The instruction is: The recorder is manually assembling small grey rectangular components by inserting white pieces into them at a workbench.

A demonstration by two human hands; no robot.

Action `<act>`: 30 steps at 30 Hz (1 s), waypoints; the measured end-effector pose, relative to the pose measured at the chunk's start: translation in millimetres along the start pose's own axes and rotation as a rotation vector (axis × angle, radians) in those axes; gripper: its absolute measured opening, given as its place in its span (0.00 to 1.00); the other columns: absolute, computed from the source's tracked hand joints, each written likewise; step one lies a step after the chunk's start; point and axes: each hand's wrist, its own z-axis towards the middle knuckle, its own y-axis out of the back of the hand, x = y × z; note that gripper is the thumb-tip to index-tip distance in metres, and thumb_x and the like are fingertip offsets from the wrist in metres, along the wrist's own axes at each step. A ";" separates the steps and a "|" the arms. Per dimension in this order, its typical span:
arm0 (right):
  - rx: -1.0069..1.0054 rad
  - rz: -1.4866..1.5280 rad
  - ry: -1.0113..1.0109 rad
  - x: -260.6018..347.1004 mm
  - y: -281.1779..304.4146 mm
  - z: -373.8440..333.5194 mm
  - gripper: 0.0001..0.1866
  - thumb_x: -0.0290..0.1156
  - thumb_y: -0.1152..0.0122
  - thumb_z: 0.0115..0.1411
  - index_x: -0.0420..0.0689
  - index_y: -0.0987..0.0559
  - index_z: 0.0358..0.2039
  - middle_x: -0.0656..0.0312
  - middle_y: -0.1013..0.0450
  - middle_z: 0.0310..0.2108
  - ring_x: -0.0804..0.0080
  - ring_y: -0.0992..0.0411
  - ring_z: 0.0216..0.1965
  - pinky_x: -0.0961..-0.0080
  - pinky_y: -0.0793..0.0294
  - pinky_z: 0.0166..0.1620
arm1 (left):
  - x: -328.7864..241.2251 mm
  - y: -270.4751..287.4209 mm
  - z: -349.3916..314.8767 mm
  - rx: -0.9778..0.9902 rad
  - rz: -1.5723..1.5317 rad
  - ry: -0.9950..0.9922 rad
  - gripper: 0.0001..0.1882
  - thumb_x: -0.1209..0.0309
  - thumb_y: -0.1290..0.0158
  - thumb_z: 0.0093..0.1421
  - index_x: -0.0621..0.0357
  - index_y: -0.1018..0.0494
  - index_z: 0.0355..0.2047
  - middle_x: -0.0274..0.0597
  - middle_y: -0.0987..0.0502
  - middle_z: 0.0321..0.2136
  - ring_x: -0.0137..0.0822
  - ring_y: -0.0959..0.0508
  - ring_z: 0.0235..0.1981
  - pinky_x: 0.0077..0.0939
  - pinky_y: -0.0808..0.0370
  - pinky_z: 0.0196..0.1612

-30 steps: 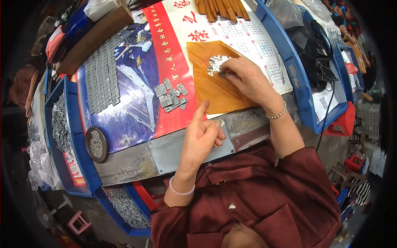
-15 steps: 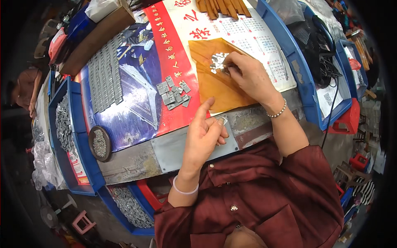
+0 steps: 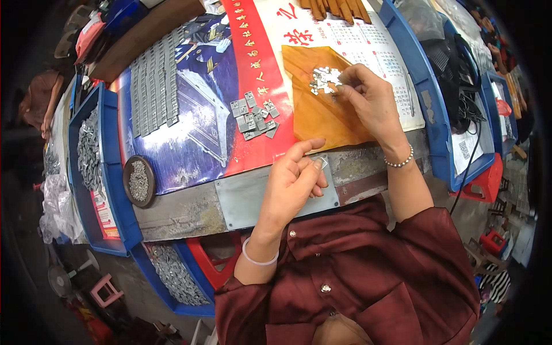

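Note:
My left hand (image 3: pixel 293 179) is closed above the table's front edge, its thumb and fingers on a small shiny metal piece (image 3: pixel 324 163). Its index finger points toward the amber sheet (image 3: pixel 313 123). On that sheet lies a pile of small silvery metal pieces (image 3: pixel 325 79). At the right side of the pile, my right hand (image 3: pixel 372 103) has thumb and fingertips drawn together; whatever lies between them is too small to make out. A loose cluster of grey square metal plates (image 3: pixel 248 122) rests on the red poster strip, left of the sheet.
Rows of grey pieces (image 3: pixel 155 80) lie on the poster at the left. A round dark dish (image 3: pixel 150 198) holds tiny metal parts. Blue bins (image 3: pixel 118 230) flank the left side; another blue tray (image 3: pixel 428 109) stands right with cables. Brown strips (image 3: pixel 351 12) lie at the back.
My right hand has drawn slightly rightward off the pile, uncovering more of it. The left hand stays near the front edge, still closed. The whole view has shifted a little.

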 end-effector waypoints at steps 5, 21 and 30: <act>0.114 0.134 -0.098 6.7 1.9 0.1 0.05 0.19 0.43 0.57 0.37 0.29 0.34 0.66 0.29 0.28 0.83 0.29 0.28 0.86 0.29 0.31 | 2.5 1.9 -1.7 -0.026 -0.014 -0.004 0.15 0.74 0.55 0.64 0.66 0.32 0.50 0.34 0.27 0.21 0.20 0.31 0.19 0.13 0.32 0.24; 0.422 0.445 0.294 35.5 8.4 -25.9 0.10 0.18 0.41 0.54 0.40 0.30 0.37 0.63 0.30 0.30 0.73 0.28 0.31 0.78 0.28 0.34 | -22.9 9.5 7.2 0.211 -0.482 0.174 0.13 0.66 0.51 0.65 0.64 0.27 0.41 0.34 0.31 0.15 0.22 0.35 0.12 0.13 0.37 0.17; 0.446 0.106 0.643 47.9 9.5 -30.2 0.16 0.15 0.39 0.45 0.42 0.27 0.35 0.59 0.28 0.29 0.58 0.27 0.30 0.70 0.28 0.31 | -16.3 20.0 5.9 0.308 -0.719 0.276 0.10 0.67 0.53 0.65 0.62 0.30 0.37 0.37 0.34 0.13 0.25 0.39 0.10 0.15 0.43 0.15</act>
